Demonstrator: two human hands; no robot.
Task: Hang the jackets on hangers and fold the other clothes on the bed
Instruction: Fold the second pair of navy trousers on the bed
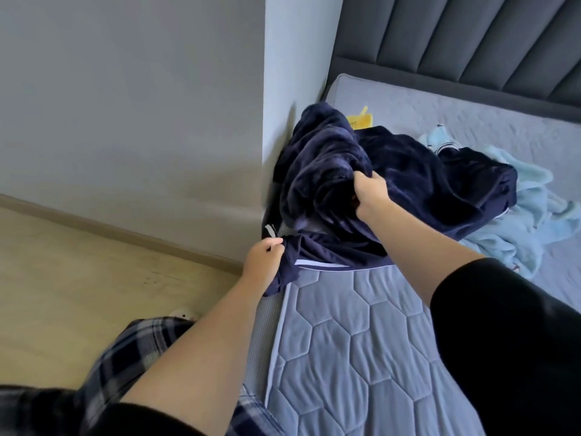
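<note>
A dark navy fleece-lined jacket (418, 171) with white trim lies bunched at the left edge of the bed (361, 341). My right hand (371, 191) grips a fold of its fuzzy lining and lifts it. My left hand (264, 258) pinches the jacket's hem at the mattress corner, by the white stripe. A light blue garment (522, 221) lies crumpled on the bed to the right, partly under the jacket. No hanger shows in the view.
A grey wall corner (264, 121) stands right beside the jacket. A small yellow item (361, 119) peeks out behind it. The padded grey headboard (471, 42) runs along the back. Wooden floor (78, 284) lies to the left.
</note>
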